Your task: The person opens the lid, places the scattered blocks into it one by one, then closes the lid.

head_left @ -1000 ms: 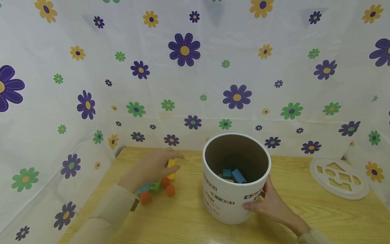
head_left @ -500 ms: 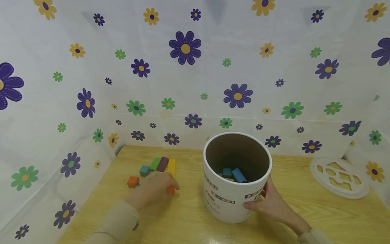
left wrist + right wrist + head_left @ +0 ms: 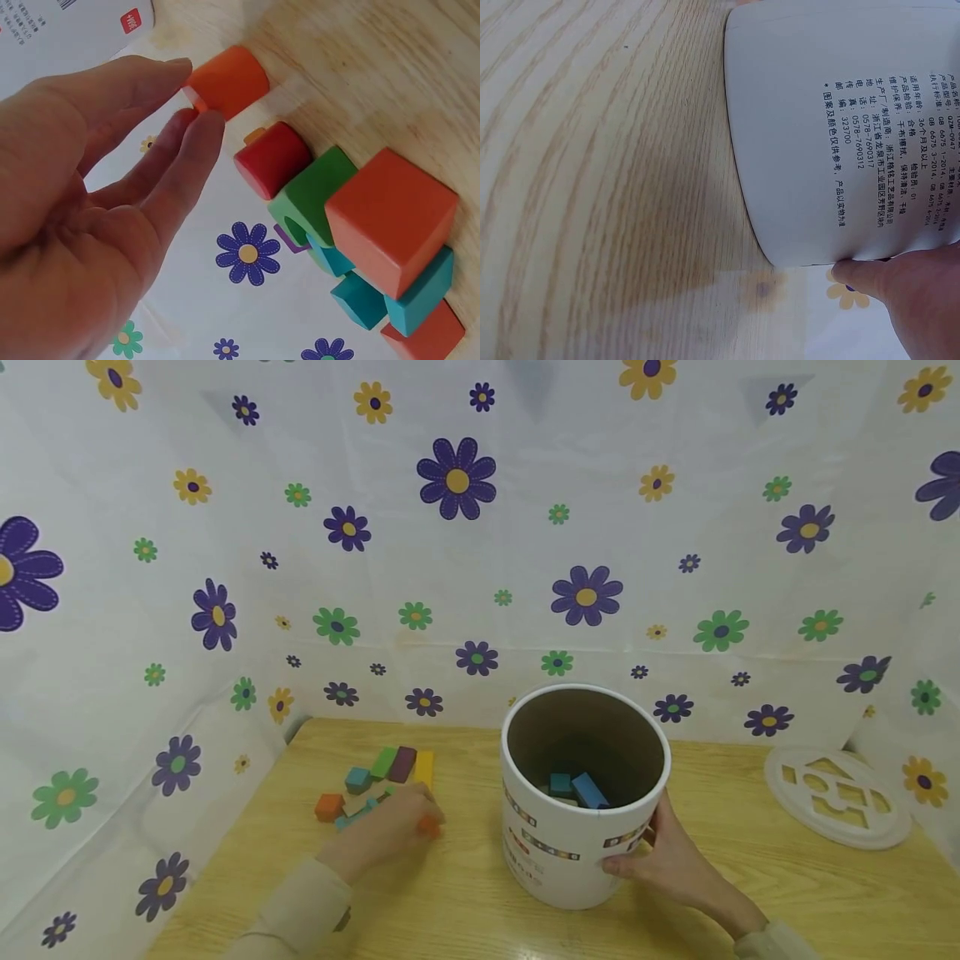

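In the head view my left hand (image 3: pixel 386 833) is over the table's left side, at the near edge of a group of wooden blocks. Its thumb and fingers pinch an orange cylinder block (image 3: pixel 234 81) that rests on the table, as the left wrist view shows. Close by are a red cylinder block (image 3: pixel 274 159), a green block (image 3: pixel 319 193) with a curved cut-out and an orange cube (image 3: pixel 390 221). My right hand (image 3: pixel 671 870) grips the right side of a white bucket (image 3: pixel 551 864), thumb in front. Inside the bucket lie blue blocks (image 3: pixel 588 792); its lower inside is hidden.
Behind the left hand lie a yellow block (image 3: pixel 423 767), a purple block (image 3: pixel 402 763) and several others on the wooden table (image 3: pixel 480 927). A white lid (image 3: pixel 887 831) with shaped holes lies at the right. A flowered sheet (image 3: pixel 510 543) hangs behind.
My left hand has come down from above the blocks towards the near side, to the orange cylinder. Blocks at the back left have come into view. The right hand and bucket stay put.
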Demonstrator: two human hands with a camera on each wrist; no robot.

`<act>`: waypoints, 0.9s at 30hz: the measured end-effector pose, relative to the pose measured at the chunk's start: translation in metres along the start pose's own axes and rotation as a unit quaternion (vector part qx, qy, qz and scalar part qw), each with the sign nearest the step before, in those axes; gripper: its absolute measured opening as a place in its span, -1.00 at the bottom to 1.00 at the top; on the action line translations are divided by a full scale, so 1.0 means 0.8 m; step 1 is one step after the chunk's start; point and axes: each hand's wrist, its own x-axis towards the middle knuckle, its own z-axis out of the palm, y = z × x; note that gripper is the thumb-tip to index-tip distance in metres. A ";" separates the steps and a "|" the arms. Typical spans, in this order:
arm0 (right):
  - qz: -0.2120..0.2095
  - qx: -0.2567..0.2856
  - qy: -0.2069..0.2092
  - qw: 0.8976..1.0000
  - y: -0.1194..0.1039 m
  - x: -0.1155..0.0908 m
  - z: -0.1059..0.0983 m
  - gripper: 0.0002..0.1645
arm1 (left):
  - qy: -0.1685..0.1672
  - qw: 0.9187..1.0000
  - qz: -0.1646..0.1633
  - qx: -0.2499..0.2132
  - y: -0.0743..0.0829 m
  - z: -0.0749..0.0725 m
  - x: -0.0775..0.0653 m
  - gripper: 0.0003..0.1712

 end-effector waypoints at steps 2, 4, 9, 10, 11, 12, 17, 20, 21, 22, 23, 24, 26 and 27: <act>0.006 0.000 0.000 1.000 0.000 0.000 0.000 0.44 | -0.005 1.000 -0.002 -0.008 0.002 0.000 0.000 -0.77; 0.009 -0.001 -0.001 1.000 0.001 0.000 0.000 0.44 | -0.007 1.000 -0.002 -0.015 0.005 0.000 0.000 -0.77; 0.009 0.004 -0.002 1.000 0.001 0.000 0.001 0.44 | -0.005 1.000 0.003 -0.019 0.009 0.000 -0.001 -0.82; 0.008 0.004 -0.003 1.000 0.002 0.000 0.001 0.44 | -0.005 1.000 0.003 -0.019 0.010 0.001 0.000 -0.83; 0.007 0.004 -0.003 1.000 0.002 0.000 0.001 0.44 | -0.007 1.000 0.001 -0.023 0.009 0.002 0.000 -0.83; 0.007 0.004 -0.003 1.000 0.002 0.000 0.001 0.44 | -0.010 1.000 -0.005 -0.027 0.009 0.002 0.000 -0.83; 0.007 0.003 -0.004 1.000 0.001 0.000 0.001 0.44 | -0.019 0.999 -0.022 -0.036 0.007 0.005 0.004 -0.83; 0.011 0.000 -0.003 1.000 0.001 0.000 0.000 0.44 | -0.023 0.999 -0.027 -0.036 0.005 0.008 0.008 -0.82; 0.012 -0.002 -0.003 1.000 0.000 0.000 0.000 0.43 | -0.024 0.999 -0.029 -0.036 0.004 0.010 0.008 -0.82; 0.013 -0.002 -0.003 1.000 0.000 0.000 0.000 0.43 | -0.027 0.999 -0.030 -0.036 0.003 0.011 0.009 -0.82; 0.014 -0.003 -0.002 1.000 0.000 0.000 0.000 0.43 | -0.028 0.999 -0.028 -0.037 0.001 0.013 0.011 -0.81; 0.014 -0.003 -0.002 1.000 0.000 0.000 0.000 0.43 | -0.030 0.998 -0.026 -0.039 0.000 0.015 0.011 -0.80; 0.012 -0.002 -0.001 1.000 0.000 0.001 0.000 0.44 | -0.032 0.998 -0.018 -0.041 -0.003 0.018 0.013 -0.80; 0.010 -0.001 -0.001 1.000 0.000 0.001 0.000 0.44 | -0.032 0.999 -0.015 -0.041 -0.004 0.019 0.013 -0.80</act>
